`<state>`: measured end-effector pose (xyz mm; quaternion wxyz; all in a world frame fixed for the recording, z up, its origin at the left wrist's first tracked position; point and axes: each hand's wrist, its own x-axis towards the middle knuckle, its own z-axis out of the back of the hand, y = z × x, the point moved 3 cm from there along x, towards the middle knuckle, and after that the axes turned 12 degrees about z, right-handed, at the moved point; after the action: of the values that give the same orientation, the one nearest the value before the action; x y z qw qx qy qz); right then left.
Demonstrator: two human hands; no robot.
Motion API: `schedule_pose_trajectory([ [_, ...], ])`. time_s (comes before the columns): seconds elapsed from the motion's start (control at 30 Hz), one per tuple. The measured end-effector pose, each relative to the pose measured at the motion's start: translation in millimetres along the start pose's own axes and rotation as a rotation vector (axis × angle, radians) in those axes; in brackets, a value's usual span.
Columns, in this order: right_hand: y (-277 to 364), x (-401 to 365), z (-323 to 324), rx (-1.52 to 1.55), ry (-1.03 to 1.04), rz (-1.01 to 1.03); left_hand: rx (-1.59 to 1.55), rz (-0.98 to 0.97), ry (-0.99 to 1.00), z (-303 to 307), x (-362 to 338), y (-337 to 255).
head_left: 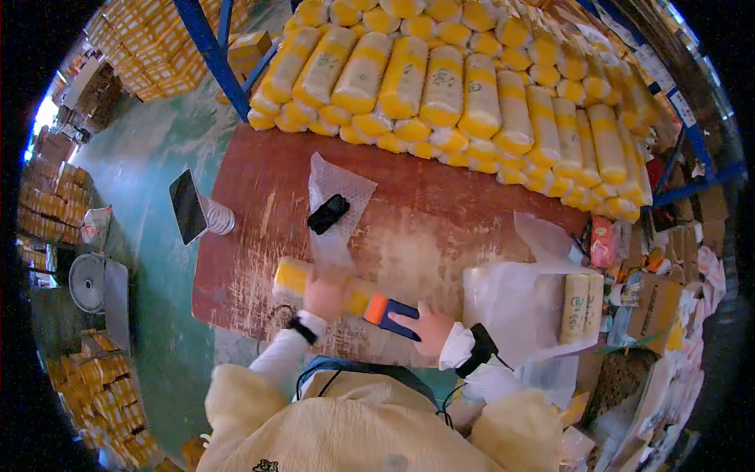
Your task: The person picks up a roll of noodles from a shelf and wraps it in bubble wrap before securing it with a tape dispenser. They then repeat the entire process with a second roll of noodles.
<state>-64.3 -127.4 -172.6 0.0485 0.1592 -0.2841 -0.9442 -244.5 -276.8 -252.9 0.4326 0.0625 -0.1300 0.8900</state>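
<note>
My left hand (pixel 325 296), blurred at the fingers, wraps over a yellow-and-white wrapped roll (pixel 291 282) lying slantwise on the table near my body. In my right hand (pixel 431 329) is an orange and dark blue tape dispenser (pixel 394 318), its orange end right at the roll's right end. Beyond the left hand lies a sheet of bubble wrap (pixel 346 182) with a crumpled black item (pixel 328 214) on it. Clear plastic wrapping (pixel 503 303) spreads to the right of my right hand, two pale wrapped rolls (pixel 580 308) on its far side.
A tall stack of yellow-ended rolls (pixel 440 86) fills the back of the worn red table (pixel 259 177). At the left edge a tablet (pixel 187 206) stands by a white coiled holder (pixel 219 217). Cardboard and scraps (pixel 657 307) crowd the right; a fan (pixel 88 282) stands left.
</note>
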Motion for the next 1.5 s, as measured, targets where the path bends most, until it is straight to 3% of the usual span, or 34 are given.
schedule_pose_trajectory([
  [0.1, -18.8, -26.5, -2.3, 0.101, 0.007, -0.046, -0.146, 0.176, 0.044, 7.4, 7.8, -16.9],
  [0.23, -49.2, -52.6, -21.9, 0.037, -0.071, -0.111, -0.062, 0.086, 0.022, 6.0, 4.1, -15.1],
  [0.43, -44.3, -46.9, -36.5, -0.239, -0.117, -0.056, 0.171, -0.522, 0.414, 4.7, -7.9, -74.4],
  [0.47, -46.1, -47.3, -38.9, -0.212, -0.096, -0.069, 0.204, -0.546, 0.345, -9.4, -10.7, -79.7],
  [0.57, -42.5, -51.5, -26.2, -0.070, -0.082, -0.119, 0.153, -0.463, 0.454, -26.7, -12.7, -83.7],
  [0.67, -23.5, -59.4, 2.5, 0.000, -0.112, -0.082, 0.033, -0.399, 0.725, -6.9, -9.0, -81.5],
  [0.77, 7.6, -63.6, 38.7, -0.042, -0.165, 0.073, -0.224, -0.490, 0.554, 64.0, -0.3, -73.6],
  [0.8, 25.7, -64.2, 56.3, -0.072, -0.183, 0.127, -0.287, -0.438, 0.443, 102.8, 3.8, -70.1],
  [0.9, 61.3, -51.0, 82.2, -0.075, -0.258, 0.364, -0.657, -0.182, 0.476, 157.1, 1.4, -35.0],
  [1.0, 67.4, -26.6, 74.5, 0.081, -0.241, 0.419, -0.739, 0.124, 0.551, 172.3, -25.3, 4.4],
  [1.1, 55.9, -1.6, 46.1, 0.157, -0.085, 0.314, -0.683, 0.198, 0.453, 178.7, -49.2, 32.7],
  [1.13, 63.6, 12.9, 38.5, 0.016, -0.067, 0.317, -0.569, 0.168, 0.409, 187.4, -50.6, 32.8],
  [1.2, 73.4, 37.4, 23.9, 0.028, -0.177, 0.432, -0.341, 0.106, 0.323, 207.8, -47.5, 26.9],
  [1.3, 85.2, 59.0, 12.8, 0.056, -0.266, 0.567, -0.147, 0.175, 0.292, 195.8, -58.2, 39.9],
  [1.37, 86.4, 64.8, 4.5, 0.087, -0.280, 0.618, -0.272, 0.167, 0.317, 193.5, -64.9, 62.9],
  [1.5, 80.1, 71.8, -3.4, 0.099, -0.195, 0.517, -0.486, 0.239, 0.380, 179.0, -80.3, 123.6],
])
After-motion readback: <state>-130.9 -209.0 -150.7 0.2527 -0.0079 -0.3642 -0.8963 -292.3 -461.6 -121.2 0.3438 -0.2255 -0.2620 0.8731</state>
